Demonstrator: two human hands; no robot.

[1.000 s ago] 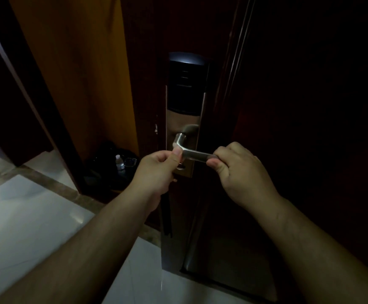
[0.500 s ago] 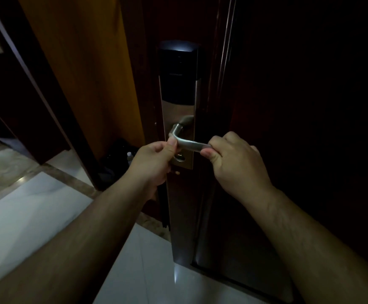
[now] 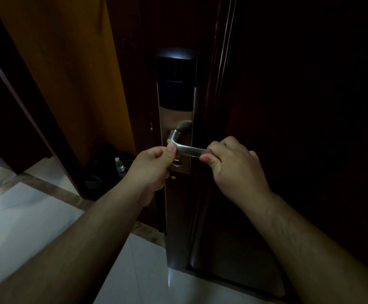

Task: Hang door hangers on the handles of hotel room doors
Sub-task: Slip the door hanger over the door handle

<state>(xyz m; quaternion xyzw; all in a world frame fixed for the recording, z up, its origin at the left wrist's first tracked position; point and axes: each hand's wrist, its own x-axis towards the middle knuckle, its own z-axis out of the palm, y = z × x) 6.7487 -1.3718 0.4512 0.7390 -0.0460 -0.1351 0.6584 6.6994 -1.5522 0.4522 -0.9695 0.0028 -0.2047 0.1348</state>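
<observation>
A silver lever door handle (image 3: 189,150) sticks out from a metal lock plate (image 3: 176,115) on the edge of a dark wooden door (image 3: 299,128). My left hand (image 3: 152,165) pinches thumb against forefinger at the lever's bend. My right hand (image 3: 235,170) is closed around the lever's free end, thumb underneath. No door hanger can be made out in the dim light; anything under the fingers is hidden.
A black card reader (image 3: 175,84) tops the lock plate. Left of the door stands an orange wall panel (image 3: 69,73). At its foot lie a dark bag (image 3: 104,163) and a small water bottle (image 3: 119,165). Pale glossy floor tiles (image 3: 25,216) spread below.
Both hands keep the same hold on the lever. Only my head view has shifted slightly around the door.
</observation>
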